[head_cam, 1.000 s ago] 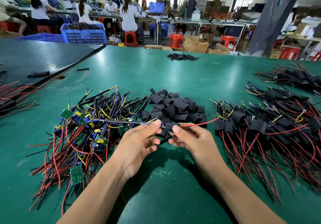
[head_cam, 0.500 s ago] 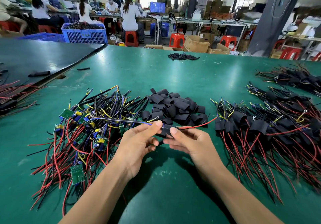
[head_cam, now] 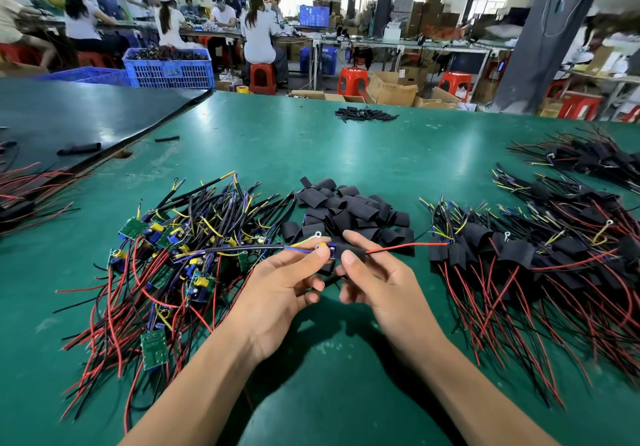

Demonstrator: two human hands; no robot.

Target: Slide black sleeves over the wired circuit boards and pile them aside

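My left hand (head_cam: 282, 284) pinches one wired circuit board (head_cam: 328, 249) by its left end, its black, blue and yellow wires trailing left. My right hand (head_cam: 375, 281) grips a black sleeve (head_cam: 353, 251) that covers the board's right part, with a red wire (head_cam: 401, 247) sticking out to the right. Bare green boards with red and black wires lie heaped at the left (head_cam: 166, 265). Loose black sleeves (head_cam: 349, 212) are piled just beyond my hands. Sleeved boards (head_cam: 540, 258) lie piled at the right.
The green table (head_cam: 346, 359) carries a dark mat (head_cam: 76, 113) at the far left and a small heap of black tubes (head_cam: 363, 114) at the back. Another bundle of red wires (head_cam: 31, 189) lies at the left edge. People work at benches behind blue crates (head_cam: 169, 66).
The sleeve has slid further left over the board, and both hands have lifted slightly. The piles have not moved.
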